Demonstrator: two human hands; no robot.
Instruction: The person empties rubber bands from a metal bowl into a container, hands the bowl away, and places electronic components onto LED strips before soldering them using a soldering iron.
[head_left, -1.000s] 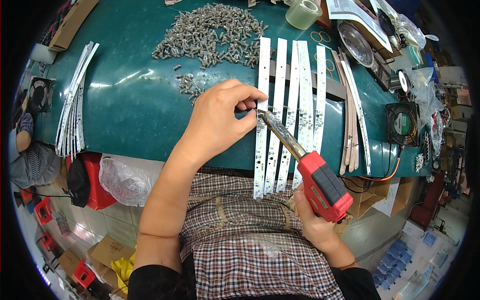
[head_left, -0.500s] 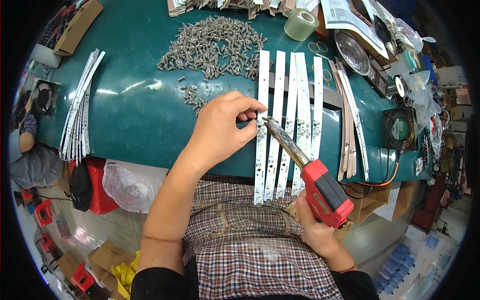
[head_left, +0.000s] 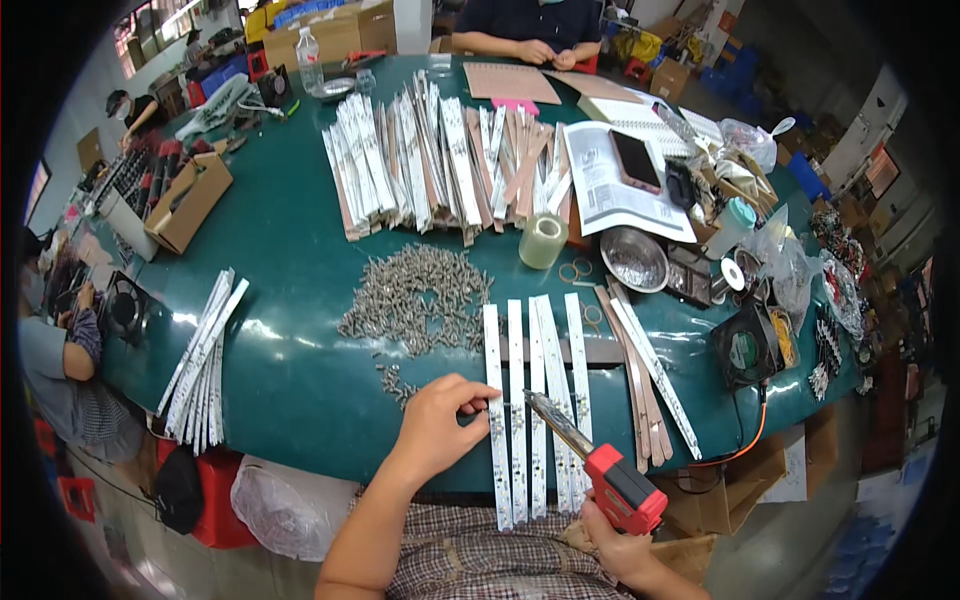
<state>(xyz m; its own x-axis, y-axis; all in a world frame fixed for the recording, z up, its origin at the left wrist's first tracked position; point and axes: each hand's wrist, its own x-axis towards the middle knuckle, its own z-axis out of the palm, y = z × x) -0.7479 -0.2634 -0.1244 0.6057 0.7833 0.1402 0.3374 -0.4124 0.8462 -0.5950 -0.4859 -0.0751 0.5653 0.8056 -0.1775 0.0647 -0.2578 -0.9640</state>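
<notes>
Left hand (head_left: pixel 440 428): fingertips are pinching at the leftmost LED strip (head_left: pixel 496 420) (long axis running away from the body).
Right hand (head_left: pixel 612 545): is gripping the red electric screwdriver (head_left: pixel 590 466), tip hovering just right of those fingers.

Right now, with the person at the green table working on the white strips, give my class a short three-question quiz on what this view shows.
1. True or false: the right hand holds a red electric screwdriver.
2. What do the left hand fingers touch? A) the roll of clear tape B) the leftmost white LED strip C) the metal bowl
3. What lies heaped on the green table just beyond the four strips?

Key: 1 true. 2 B. 3 a pile of small grey screws.
</notes>
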